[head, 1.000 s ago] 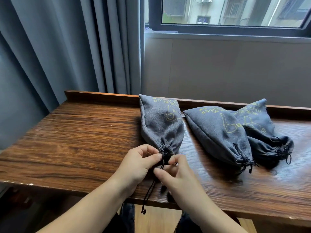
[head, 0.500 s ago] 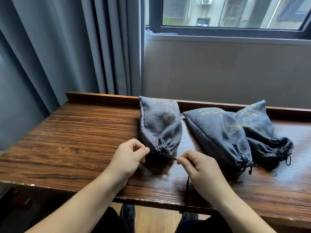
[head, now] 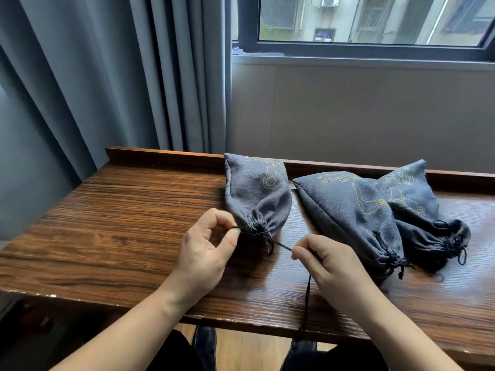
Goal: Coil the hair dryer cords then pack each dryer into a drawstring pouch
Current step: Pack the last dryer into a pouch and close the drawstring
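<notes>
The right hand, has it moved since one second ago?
Yes. The right hand pulled the black drawstring rightward, away from the gathered mouth of the grey fabric pouch, toward the middle grey pouch.

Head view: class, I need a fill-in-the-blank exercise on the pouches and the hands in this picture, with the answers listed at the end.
1. The number of grey pouches on the table is ____.
2. The left hand and the right hand each pinch a black ____ of the left pouch.
3. The mouth of the left pouch is drawn ____.
4. The print on the middle pouch is coloured ____.

Missing words: three; cord; closed; yellow
</notes>
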The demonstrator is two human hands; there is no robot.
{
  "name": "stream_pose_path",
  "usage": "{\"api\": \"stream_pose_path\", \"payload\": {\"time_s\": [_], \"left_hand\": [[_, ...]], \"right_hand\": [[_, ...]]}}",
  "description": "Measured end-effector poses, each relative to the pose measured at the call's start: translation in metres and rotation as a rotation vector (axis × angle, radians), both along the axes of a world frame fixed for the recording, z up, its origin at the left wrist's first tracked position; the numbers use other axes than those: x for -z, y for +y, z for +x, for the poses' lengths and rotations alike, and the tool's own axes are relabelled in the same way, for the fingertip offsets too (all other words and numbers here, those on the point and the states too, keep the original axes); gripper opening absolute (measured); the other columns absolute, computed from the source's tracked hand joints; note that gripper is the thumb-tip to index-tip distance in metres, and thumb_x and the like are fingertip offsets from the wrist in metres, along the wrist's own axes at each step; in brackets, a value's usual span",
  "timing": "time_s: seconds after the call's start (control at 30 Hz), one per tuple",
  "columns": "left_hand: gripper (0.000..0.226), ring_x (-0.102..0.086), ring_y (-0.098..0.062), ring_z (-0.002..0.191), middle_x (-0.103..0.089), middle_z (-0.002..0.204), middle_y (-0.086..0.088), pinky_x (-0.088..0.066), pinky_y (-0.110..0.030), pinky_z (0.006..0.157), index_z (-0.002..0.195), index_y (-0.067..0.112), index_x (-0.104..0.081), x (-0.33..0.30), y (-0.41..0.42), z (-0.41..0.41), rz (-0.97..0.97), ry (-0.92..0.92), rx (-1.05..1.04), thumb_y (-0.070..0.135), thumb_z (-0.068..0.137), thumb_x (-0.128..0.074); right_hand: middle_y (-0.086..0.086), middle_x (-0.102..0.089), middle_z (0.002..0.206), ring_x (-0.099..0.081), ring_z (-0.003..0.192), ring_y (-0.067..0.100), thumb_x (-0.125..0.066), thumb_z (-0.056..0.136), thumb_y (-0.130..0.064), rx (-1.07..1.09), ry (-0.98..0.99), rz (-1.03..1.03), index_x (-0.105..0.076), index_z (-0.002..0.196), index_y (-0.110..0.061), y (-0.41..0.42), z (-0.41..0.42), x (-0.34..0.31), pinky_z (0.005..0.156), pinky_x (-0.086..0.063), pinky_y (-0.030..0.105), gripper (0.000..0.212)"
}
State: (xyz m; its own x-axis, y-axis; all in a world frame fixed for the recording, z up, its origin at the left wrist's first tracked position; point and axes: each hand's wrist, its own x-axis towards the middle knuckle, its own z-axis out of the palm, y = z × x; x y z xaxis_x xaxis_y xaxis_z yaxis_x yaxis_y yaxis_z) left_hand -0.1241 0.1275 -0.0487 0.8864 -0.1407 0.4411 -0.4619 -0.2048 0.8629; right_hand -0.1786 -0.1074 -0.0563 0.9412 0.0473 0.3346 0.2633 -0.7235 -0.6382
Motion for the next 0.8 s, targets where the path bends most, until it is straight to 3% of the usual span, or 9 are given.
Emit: {"api": "stream_pose_path", "payload": {"time_s": [0.1, 0.27, 0.37, 0.47, 0.63, 0.8], "left_hand": [[0.010, -0.063, -0.028, 0.099, -0.070, 0.111, -0.004, -0.047, -0.051, 0.086, 0.097, 0.016, -0.059, -0.007, -0.005, -0.004, -0.015, -0.074, 0.203, 0.024, 0.090, -0.059], [0.004, -0.067, -0.033, 0.097, -0.074, 0.099, -0.009, -0.047, -0.059, 0.092, 0.101, 0.014, -0.055, -0.016, -0.015, -0.004, -0.060, -0.014, 0.371, 0.014, 0.097, -0.054], [0.004, -0.067, -0.033, 0.103, -0.074, 0.099, -0.015, -0.048, -0.048, 0.098, 0.102, 0.009, -0.049, -0.016, -0.015, -0.003, -0.119, 0.002, 0.394, 0.006, 0.099, -0.048], [0.003, -0.065, -0.031, 0.104, -0.073, 0.104, -0.017, -0.046, -0.027, 0.088, 0.101, 0.005, -0.044, -0.018, -0.012, -0.002, -0.225, 0.029, 0.368, 0.007, 0.099, -0.044], [0.007, -0.056, -0.011, 0.100, -0.063, 0.106, -0.003, -0.044, -0.020, 0.090, 0.098, 0.007, -0.053, -0.013, -0.004, -0.002, -0.352, 0.111, 0.327, 0.009, 0.094, -0.048], [0.021, -0.054, -0.011, 0.096, -0.063, 0.102, -0.001, -0.043, -0.024, 0.085, 0.091, 0.026, -0.064, -0.009, 0.000, -0.003, -0.474, 0.179, 0.285, 0.011, 0.092, -0.050]], "right_hand": [[-0.023, -0.057, 0.085, -0.054, 0.080, 0.003, -0.062, 0.094, -0.041, -0.052, -0.016, -0.028, -0.062, 0.079, -0.027, 0.003, -0.001, -0.009, 0.069, -0.036, 0.012, 0.020], [-0.011, -0.050, 0.062, -0.045, 0.059, 0.006, -0.061, 0.094, -0.043, -0.104, -0.001, 0.013, -0.055, 0.073, -0.029, 0.011, -0.004, -0.025, 0.056, -0.033, 0.015, 0.026], [-0.009, -0.045, 0.055, -0.040, 0.054, 0.007, -0.060, 0.093, -0.042, -0.063, 0.007, 0.049, -0.053, 0.070, -0.028, 0.007, -0.003, -0.027, 0.052, -0.031, 0.017, 0.028], [-0.008, -0.043, 0.053, -0.037, 0.052, 0.007, -0.059, 0.093, -0.043, 0.014, -0.001, 0.078, -0.056, 0.072, -0.022, 0.000, 0.000, -0.021, 0.052, -0.031, 0.021, 0.030], [-0.010, -0.042, 0.052, -0.035, 0.051, 0.006, -0.066, 0.092, -0.034, 0.077, 0.025, 0.146, -0.054, 0.067, -0.019, -0.006, 0.006, -0.012, 0.051, -0.030, 0.021, 0.032], [-0.012, -0.042, 0.050, -0.036, 0.051, 0.005, -0.069, 0.092, -0.030, 0.101, 0.039, 0.138, -0.053, 0.065, -0.019, -0.006, 0.012, -0.012, 0.051, -0.030, 0.019, 0.033]]}}
